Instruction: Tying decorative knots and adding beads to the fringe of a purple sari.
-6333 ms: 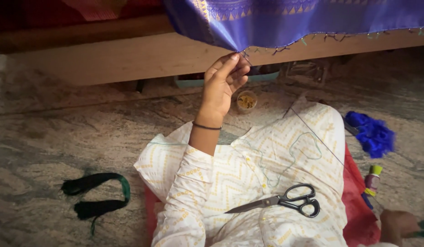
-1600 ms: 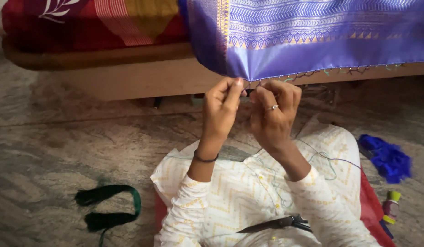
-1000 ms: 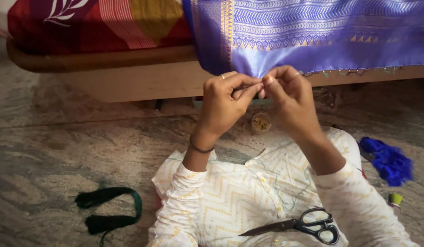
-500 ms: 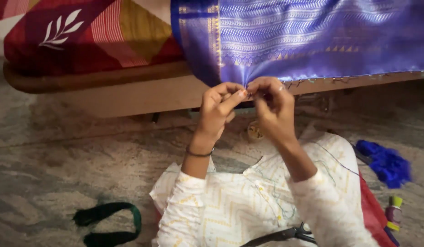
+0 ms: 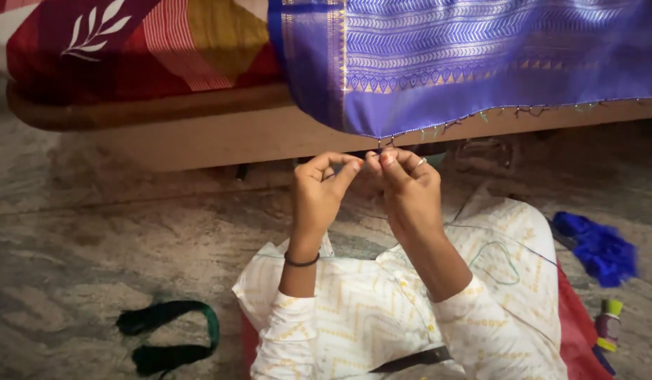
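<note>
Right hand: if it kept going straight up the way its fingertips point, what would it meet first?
Most likely the beaded lower edge of the purple cloth, which hangs just above the right hand. The fingertips look already at that edge, though depth is unclear.

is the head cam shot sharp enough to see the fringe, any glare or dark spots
Head view: soft, even light, no hard shadows; a pale sheen on the purple cloth; the fringe is thin and slightly soft; left hand and right hand are fairly sharp; it is dark under the bed frame.
</note>
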